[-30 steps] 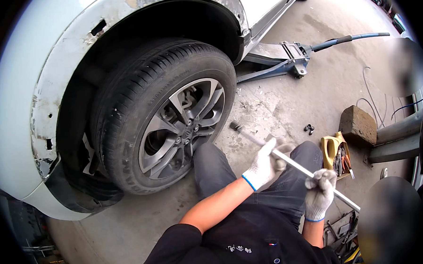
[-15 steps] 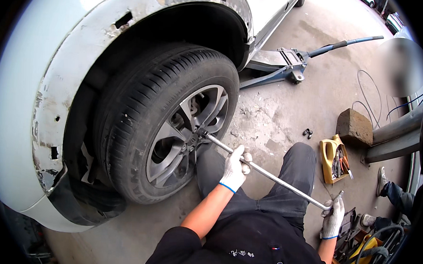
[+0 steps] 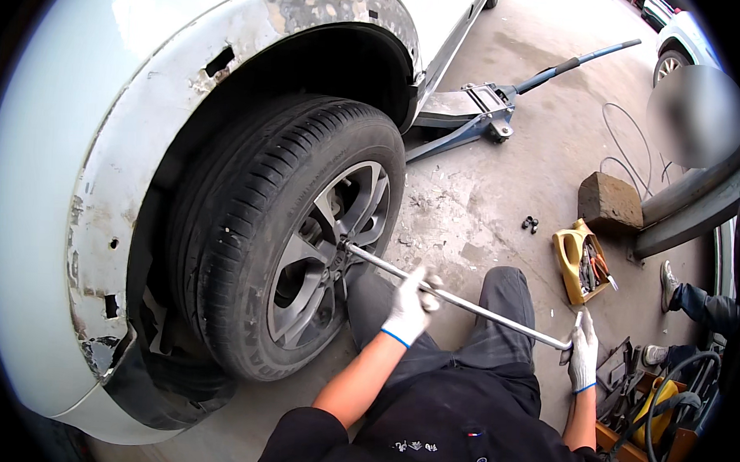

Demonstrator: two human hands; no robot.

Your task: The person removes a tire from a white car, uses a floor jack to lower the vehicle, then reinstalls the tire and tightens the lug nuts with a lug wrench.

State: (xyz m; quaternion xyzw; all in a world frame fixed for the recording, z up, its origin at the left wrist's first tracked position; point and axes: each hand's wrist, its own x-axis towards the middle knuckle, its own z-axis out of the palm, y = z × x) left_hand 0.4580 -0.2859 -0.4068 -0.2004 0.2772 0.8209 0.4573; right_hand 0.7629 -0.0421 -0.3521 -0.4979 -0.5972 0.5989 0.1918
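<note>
Steel wrench bar [image 3: 466, 304]: left hand [image 3: 408, 309] wrapped mid-shaft, right hand [image 3: 582, 356] gripping end.

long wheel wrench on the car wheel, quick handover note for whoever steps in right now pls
Left hand, white glove, grips the long silver steel wheel wrench mid-shaft.
Right hand, white glove, holds the handle end.
The socket end sits on a lug at the hub of the grey alloy wheel.
The black tyre is on the white car, with a blue floor jack under the sill.
Done: wrench seated.
Left: the wheel is still mounted; lug tightness cannot be told.
</note>
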